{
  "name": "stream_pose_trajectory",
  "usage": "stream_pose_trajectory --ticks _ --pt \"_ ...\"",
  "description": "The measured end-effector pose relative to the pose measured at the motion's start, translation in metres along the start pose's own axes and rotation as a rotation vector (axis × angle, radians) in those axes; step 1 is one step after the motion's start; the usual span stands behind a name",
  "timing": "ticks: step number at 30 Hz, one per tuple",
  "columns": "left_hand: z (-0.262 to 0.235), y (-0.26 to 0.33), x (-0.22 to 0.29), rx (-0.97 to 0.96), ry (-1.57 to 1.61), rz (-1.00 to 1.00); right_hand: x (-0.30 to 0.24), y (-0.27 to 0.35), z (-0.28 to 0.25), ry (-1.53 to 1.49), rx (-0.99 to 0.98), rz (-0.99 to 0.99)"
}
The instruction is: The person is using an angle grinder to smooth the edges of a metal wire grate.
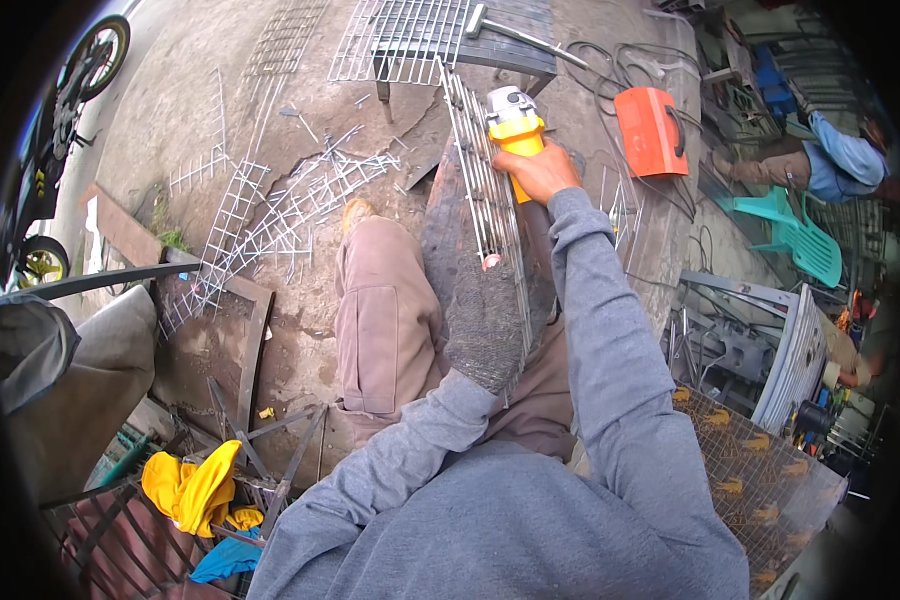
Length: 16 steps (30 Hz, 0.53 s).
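My right hand (pixel 545 170), bare, is closed round the yellow body of an angle grinder (pixel 517 130), its silver-grey head pointing away from me. Just left of it, a narrow metal grating (pixel 475 165) of long parallel bars runs from my lap toward a low metal bench. My left hand (pixel 485 320), in a dark knitted glove, lies on the near end of this grating and grips it; a fingertip pokes out of the glove. Beneath the grating is a dark, worn board (pixel 448 215) between my legs. The grinder's disc cannot be made out.
Ahead, the low bench (pixel 460 55) carries mesh panels and a hammer (pixel 525 38). Cut mesh pieces (pixel 300 200) litter the ground at left. An orange-red box-shaped thing with a handle (pixel 648 130) stands among cables at right. Beyond are a teal chair (pixel 795 235) and a bent-over person (pixel 835 160).
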<state>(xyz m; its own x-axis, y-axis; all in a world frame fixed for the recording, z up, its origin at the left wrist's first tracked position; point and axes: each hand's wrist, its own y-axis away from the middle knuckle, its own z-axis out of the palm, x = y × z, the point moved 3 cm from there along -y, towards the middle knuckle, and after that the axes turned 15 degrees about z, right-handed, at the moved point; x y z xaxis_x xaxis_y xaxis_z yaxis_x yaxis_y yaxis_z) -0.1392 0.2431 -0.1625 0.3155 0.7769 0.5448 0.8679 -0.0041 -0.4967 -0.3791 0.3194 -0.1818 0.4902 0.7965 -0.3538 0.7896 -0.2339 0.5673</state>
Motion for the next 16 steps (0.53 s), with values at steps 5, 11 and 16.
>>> stream_pose_trajectory --ticks 5,11,16 --pt "0.001 0.000 -0.001 0.084 -0.016 -0.011 -0.007 -0.015 -0.003 0.057 0.004 0.005" --pt "0.005 0.004 -0.001 0.134 0.038 -0.019 -0.018 -0.035 -0.002 0.083 0.004 -0.017" --pt "0.009 0.007 -0.003 -0.175 -0.490 0.225 -0.014 -0.029 -0.003 0.108 -0.010 0.011"
